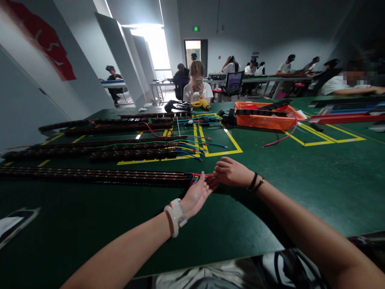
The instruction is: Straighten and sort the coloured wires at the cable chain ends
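A long black cable chain (99,176) lies along the near side of the green table, and a bundle of coloured wires (197,176) comes out of its right end. My left hand (197,195) is around this bundle just past the chain, thumb on top and fingers stretched beneath. Touching it on the right, my right hand (233,172) has its fingers curled together around the wire ends. Most of those ends are hidden by my fingers.
More cable chains (132,153) with loose wire ends lie behind. An orange basket (261,121) and a yellow heat gun (202,104) stand farther back. A person (197,88) sits across the green table (300,180). A blurred flat object (18,224) lies at left.
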Available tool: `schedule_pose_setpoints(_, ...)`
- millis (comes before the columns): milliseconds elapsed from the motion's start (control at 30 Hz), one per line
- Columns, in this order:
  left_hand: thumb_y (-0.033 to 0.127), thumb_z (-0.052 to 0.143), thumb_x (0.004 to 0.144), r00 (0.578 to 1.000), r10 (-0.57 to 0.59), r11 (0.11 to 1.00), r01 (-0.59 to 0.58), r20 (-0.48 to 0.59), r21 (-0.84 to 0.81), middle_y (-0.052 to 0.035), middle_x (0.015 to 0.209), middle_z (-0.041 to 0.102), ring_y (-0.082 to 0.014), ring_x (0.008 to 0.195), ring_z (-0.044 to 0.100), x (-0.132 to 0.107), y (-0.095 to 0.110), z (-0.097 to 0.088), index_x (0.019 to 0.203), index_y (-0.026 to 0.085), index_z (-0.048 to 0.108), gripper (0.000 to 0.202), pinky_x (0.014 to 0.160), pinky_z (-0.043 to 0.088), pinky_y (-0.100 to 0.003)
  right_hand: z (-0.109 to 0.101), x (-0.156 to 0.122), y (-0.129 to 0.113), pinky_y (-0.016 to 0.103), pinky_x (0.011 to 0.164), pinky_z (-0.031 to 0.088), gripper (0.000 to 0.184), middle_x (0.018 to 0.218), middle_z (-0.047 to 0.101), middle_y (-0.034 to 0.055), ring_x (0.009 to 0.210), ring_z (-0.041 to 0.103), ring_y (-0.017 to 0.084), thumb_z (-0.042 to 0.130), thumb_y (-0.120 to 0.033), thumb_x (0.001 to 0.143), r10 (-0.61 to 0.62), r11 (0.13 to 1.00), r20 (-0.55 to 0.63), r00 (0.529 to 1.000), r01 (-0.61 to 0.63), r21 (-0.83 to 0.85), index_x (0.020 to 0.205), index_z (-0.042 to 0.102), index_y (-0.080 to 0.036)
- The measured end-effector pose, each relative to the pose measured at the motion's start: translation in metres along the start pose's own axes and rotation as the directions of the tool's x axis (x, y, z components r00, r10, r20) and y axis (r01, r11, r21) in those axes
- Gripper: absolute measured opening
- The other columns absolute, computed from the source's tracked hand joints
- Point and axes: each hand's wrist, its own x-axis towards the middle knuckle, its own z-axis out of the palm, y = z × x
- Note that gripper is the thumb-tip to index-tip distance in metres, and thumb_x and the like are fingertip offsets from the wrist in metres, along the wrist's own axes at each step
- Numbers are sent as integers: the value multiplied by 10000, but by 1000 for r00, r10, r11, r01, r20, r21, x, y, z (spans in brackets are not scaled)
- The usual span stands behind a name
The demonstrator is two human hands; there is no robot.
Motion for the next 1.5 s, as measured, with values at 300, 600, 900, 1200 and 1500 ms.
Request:
schedule_pose_setpoints(300,381,370,924,1000,13,1000,-13,-13,10,-165,1032,656,-202,1053,592,-2,0,2,879,96,605,372,1016,385,-375,2,1,1,355,833,326,260,872,628,78,858,494,184,373,-183,938,-12,1000,-14,1000,12,-17,952,631,-151)
schedule_pose_setpoints(600,379,379,922,1000,-11,1000,12,-23,25,-202,1174,592,-219,1129,552,-1,0,-1,1015,72,575,376,1035,372,-366,17,10,-3,299,717,370,315,755,634,38,744,533,158,529,-437,856,604,492,159,781,-522,696,800,664,-158)
schedule_pose_setpoints(900,329,371,931,999,6,1000,-6,-51,1,-231,1061,634,-237,1014,620,-1,-1,0,929,14,582,379,997,423,-370,50,35,-5,244,633,362,380,658,558,-12,639,480,112,648,-516,683,746,-232,374,551,-312,921,672,577,-143)
schedule_pose_setpoints(1200,335,376,930,998,-33,999,33,-49,-8,-230,1099,621,-232,1054,602,-1,2,0,933,28,587,372,1007,413,-364,60,34,-1,238,594,349,417,636,559,-5,623,479,122,547,-556,762,767,-7,298,568,-456,890,677,587,-150)
schedule_pose_setpoints(1500,355,354,932,996,-62,998,62,-63,-2,-246,1154,588,-242,1087,582,-1,3,-1,989,11,576,414,1022,396,-367,29,8,5,234,589,340,426,711,567,7,633,459,122,498,-577,809,698,358,241,674,-620,698,802,568,-157)
